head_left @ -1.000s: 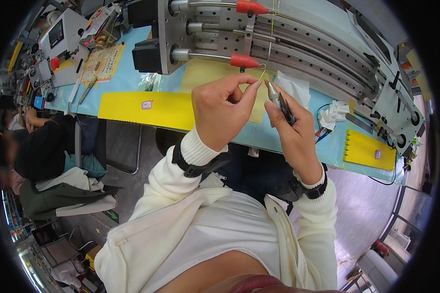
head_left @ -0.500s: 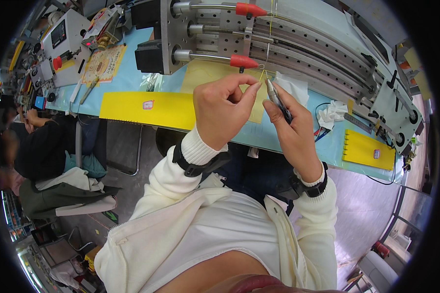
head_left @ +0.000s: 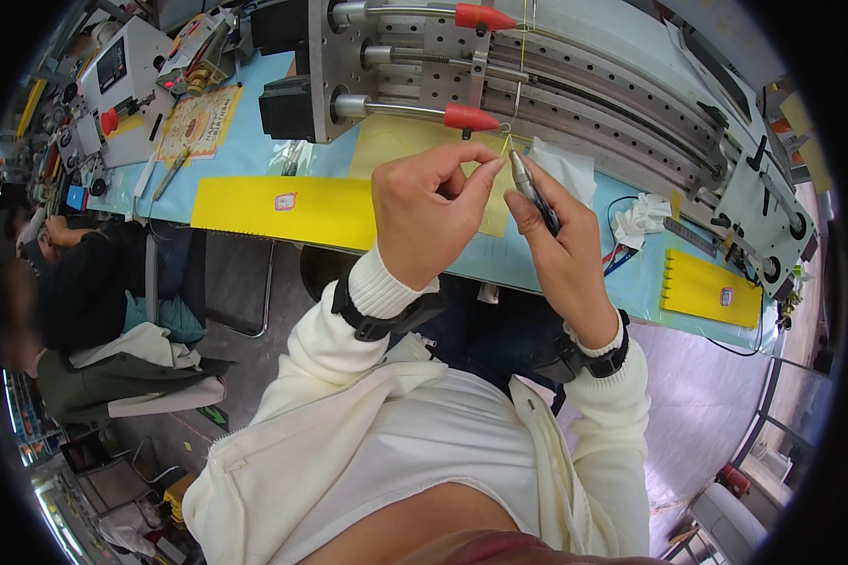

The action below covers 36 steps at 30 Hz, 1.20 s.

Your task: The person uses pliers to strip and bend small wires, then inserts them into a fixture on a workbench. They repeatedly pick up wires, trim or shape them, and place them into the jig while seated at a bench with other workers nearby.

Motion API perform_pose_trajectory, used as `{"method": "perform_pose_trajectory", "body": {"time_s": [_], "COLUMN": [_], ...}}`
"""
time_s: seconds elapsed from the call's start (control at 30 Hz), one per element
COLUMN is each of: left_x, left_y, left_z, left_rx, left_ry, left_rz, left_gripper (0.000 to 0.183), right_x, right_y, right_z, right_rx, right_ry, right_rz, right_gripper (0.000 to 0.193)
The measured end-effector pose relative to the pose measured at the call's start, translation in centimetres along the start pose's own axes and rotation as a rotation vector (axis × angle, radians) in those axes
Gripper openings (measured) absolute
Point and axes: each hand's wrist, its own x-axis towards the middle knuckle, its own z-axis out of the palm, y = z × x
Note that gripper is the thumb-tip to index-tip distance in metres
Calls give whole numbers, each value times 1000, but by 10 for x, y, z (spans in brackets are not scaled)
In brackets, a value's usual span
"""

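My left hand (head_left: 426, 212) is closed in a pinch on the end of a thin yellow wire (head_left: 507, 143), just below the lower red cone-shaped tip (head_left: 469, 119) of the machine. A small wire hook (head_left: 506, 126) shows at that tip. In my right hand (head_left: 569, 252) is a slim pen-shaped tool (head_left: 528, 185), silver at the front and dark behind. Its point reaches up beside the yellow wire; whether the two touch I cannot tell. Another yellow wire (head_left: 523, 58) runs down across the rails from the upper red tip (head_left: 485, 17).
Metal rails (head_left: 622, 118) span the bench behind my hands. A yellow strip (head_left: 283, 209) lies left along the front edge, a toothed yellow plate (head_left: 711, 288) right. Crumpled tissue (head_left: 641, 218) sits near a ruler (head_left: 690, 235). At far left, a person (head_left: 89, 282) sits.
The tool in my right hand has shifted slightly left and up, nearer the yellow wire. My left hand stays almost still.
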Motion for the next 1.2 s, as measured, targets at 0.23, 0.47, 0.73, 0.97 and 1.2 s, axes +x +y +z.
{"method": "perform_pose_trajectory", "body": {"time_s": [0.23, 0.47, 0.73, 0.97, 1.2], "left_x": [0, 0, 3, 67, 108], "left_y": [1, -1, 7, 13, 13], "left_z": [0, 0, -15, -41, -14], "left_rx": [-14, -16, -7, 305, 274], "left_ry": [6, 6, -21, 253, 288], "left_rz": [-10, -7, 14, 392, 406], "left_gripper": [6, 6, 11, 20, 7], "right_x": [-1, -5, -9, 33, 85], "right_y": [1, 4, -21, -65, -43], "right_z": [-3, -1, -24, -57, -37], "right_rx": [-9, 38, 12, -39, 77], "right_ry": [-4, 0, 50, 157, 121], "right_rz": [15, 23, 33, -253, -175], "right_gripper": [41, 41, 42, 35, 30]}}
